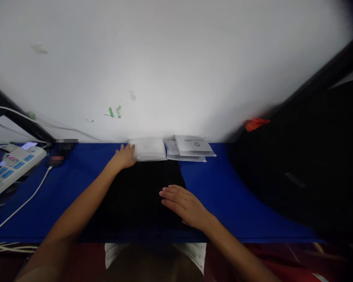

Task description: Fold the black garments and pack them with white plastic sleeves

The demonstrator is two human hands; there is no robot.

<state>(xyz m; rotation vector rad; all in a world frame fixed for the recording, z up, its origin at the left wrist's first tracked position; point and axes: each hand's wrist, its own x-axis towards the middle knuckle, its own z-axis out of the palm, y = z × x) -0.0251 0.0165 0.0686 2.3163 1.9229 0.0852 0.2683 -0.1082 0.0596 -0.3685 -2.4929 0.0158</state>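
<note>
A piece of black fabric (144,192), its details lost in the dark, lies on the blue tabletop (206,188) in front of me. My left hand (125,157) rests at its far left corner, fingers spread, beside the left edge of a white translucent plastic bag (149,149). Whether the fingertips press on that bag I cannot tell. Over the right part of the fabric, my right hand (186,205) is stretched flat with its fingers together and nothing in it. Right of the white bag, printed translucent zip bags (194,145) overlap against the wall.
A white power strip (14,170) with plugs and white cables sits at the left, near a dark phone-like object (61,152), partly pixelated. A large black mass (297,164) covers the right side, an orange piece (256,124) on its top edge. The white wall (176,70) closes the back.
</note>
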